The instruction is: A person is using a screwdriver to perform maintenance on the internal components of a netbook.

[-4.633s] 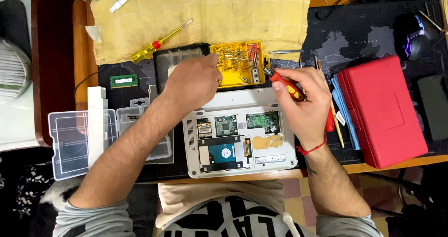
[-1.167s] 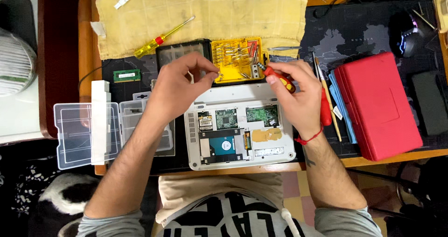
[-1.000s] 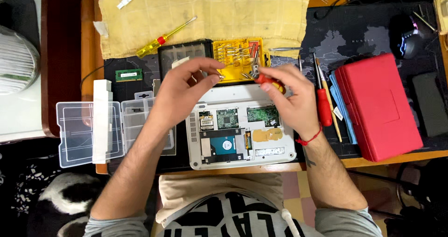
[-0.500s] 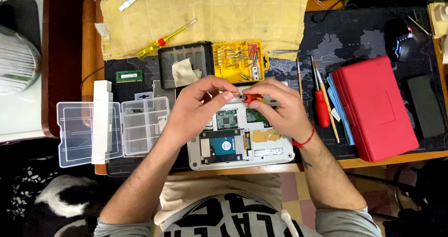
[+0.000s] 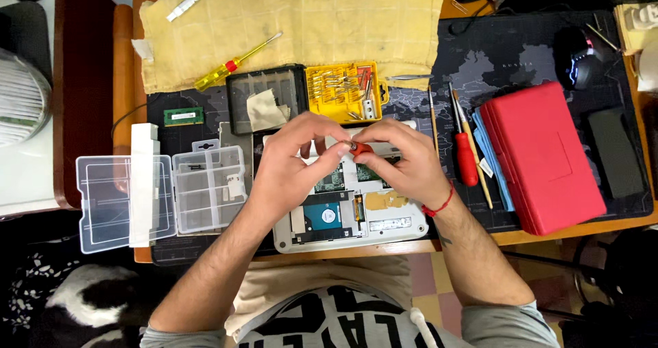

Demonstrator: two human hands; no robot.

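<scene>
The small red screwdriver (image 5: 361, 148) sits pinched between my left hand (image 5: 291, 159) and right hand (image 5: 404, 159), both closed on it over the opened laptop (image 5: 356, 218), having come down from the yellow bit tray (image 5: 343, 91). Two more screwdrivers lie aside: one yellow-handled (image 5: 233, 63), one red-handled (image 5: 466, 156).

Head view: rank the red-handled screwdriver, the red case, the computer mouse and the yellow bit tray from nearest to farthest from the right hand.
1. Yellow bit tray, just above the right hand, toward the cloth.
2. Red-handled screwdriver, lying just to the hand's right on the dark mat; nearly as close as the tray, so these two are hard to separate.
3. Red case, farther right.
4. Computer mouse, far upper right.
</scene>
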